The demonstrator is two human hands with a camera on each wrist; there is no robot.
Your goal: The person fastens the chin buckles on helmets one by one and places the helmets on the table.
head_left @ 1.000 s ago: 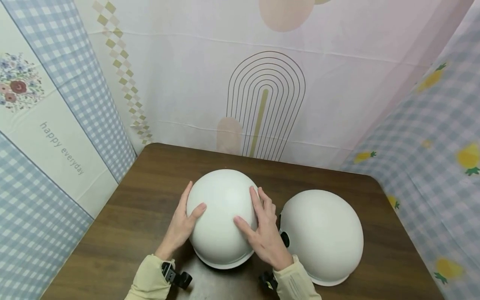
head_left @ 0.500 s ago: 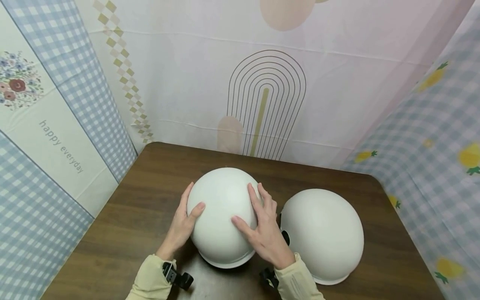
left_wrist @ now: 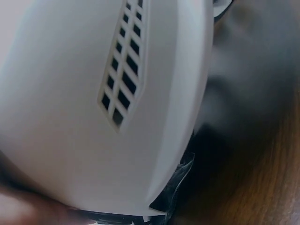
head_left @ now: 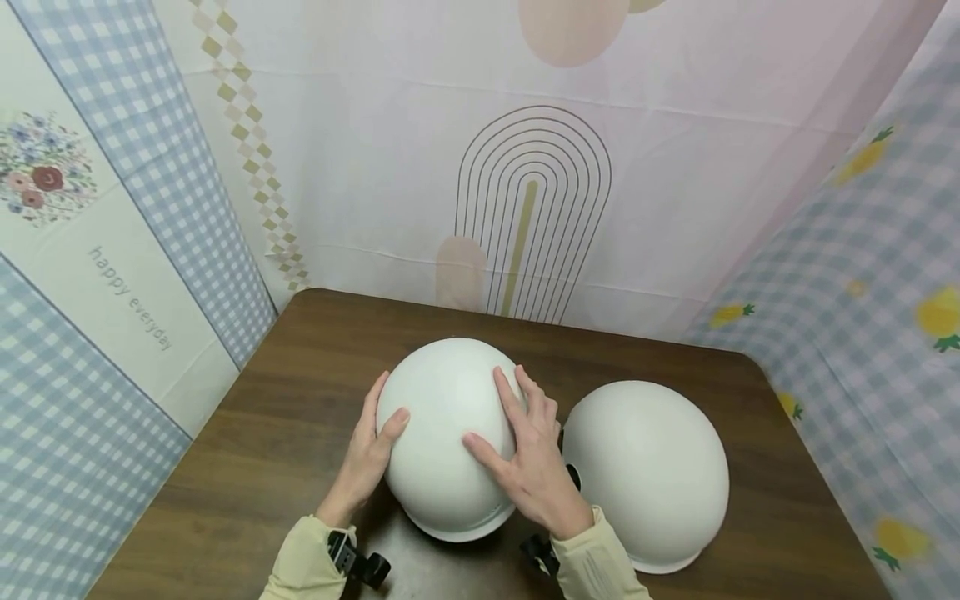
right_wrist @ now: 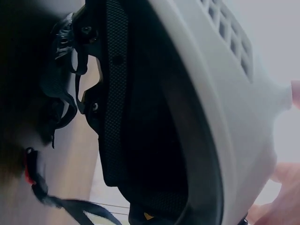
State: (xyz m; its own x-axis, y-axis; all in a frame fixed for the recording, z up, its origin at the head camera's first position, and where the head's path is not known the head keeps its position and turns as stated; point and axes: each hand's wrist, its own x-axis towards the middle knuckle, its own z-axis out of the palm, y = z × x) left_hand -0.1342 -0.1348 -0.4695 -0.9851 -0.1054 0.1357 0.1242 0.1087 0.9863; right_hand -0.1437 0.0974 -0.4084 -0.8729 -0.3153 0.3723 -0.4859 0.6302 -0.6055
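Wood-grain brown table point(head_left: 300, 375) filled the lower part of the head view, backed by a white printed cloth point(head_left: 360, 150) with thin-lined arches, a gingham cloth point(head_left: 195, 167) with flowers and lettering at left, and a fruit-print cloth point(head_left: 840, 333) at right. Near the lower centre, a white safety helmet point(head_left: 450, 425) sat between a person's two hands, dome toward the camera. Left hand point(head_left: 369, 446) gripped its left side, thumb on the dome, other fingers over the edge; right hand point(head_left: 532, 454) clasped the right side with fingers spread. Hands well apart, both clamped on the shell. Could not tell whether the far rim touched the table.

Shell smooth, rounded, matte; a diamond-shaped lattice vent point(left_wrist: 124, 65) in the left wrist view, with clear film point(left_wrist: 178, 178) by the rim. Right wrist view looked into the dark underside: textured black headband point(right_wrist: 117, 93), and a dark strap point(right_wrist: 77, 206) with a red piece point(right_wrist: 29, 176) at lower left.

Second white helmet point(head_left: 648, 475) lay dome-up at lower right, just beside the right hand, a black disc point(head_left: 573, 477) at its left side. Pale yellow right sleeve point(head_left: 600, 562) hid part of its lower left edge. Black wrist camera point(head_left: 360, 567) jutted from the left cuff.
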